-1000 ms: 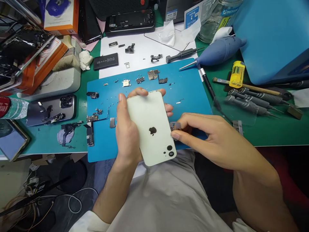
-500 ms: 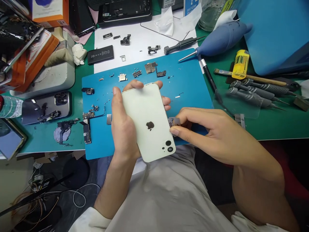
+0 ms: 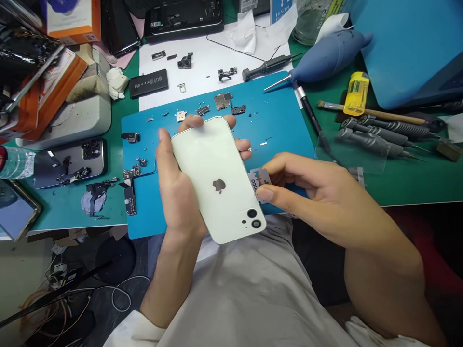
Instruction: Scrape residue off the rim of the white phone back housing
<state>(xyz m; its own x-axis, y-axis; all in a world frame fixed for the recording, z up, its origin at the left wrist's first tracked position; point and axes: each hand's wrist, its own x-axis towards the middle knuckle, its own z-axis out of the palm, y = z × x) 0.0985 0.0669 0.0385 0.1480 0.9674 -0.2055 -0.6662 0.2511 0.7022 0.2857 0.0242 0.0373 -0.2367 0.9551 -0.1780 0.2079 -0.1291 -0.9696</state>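
Observation:
My left hand [image 3: 181, 193] is wrapped round a pale green smartphone [image 3: 213, 159], its back with the apple logo facing up and its two camera lenses at the lower right. The thumb lies along the phone's left edge, and fingertips show past the top and right edges. Between thumb and forefinger, my right hand [image 3: 300, 188] pinches a thin metal pry card [image 3: 257, 180] with printed lettering. The card meets the phone's right edge; whether it reaches into the seam cannot be told. Below the phone lies a blue mat [image 3: 289, 125].
Small phone parts, including a shield plate [image 3: 222, 100], lie on the mat. A battery [image 3: 149, 83] and camera modules rest on white paper behind. To the right are a blue air blower [image 3: 329, 55], several screwdrivers [image 3: 376, 140] and a yellow bottle [image 3: 356, 94]. At left lies another phone [image 3: 68, 161].
The phone has shifted a little to the left with my left hand. More of the card's printed face shows now, as my right hand has turned it slightly.

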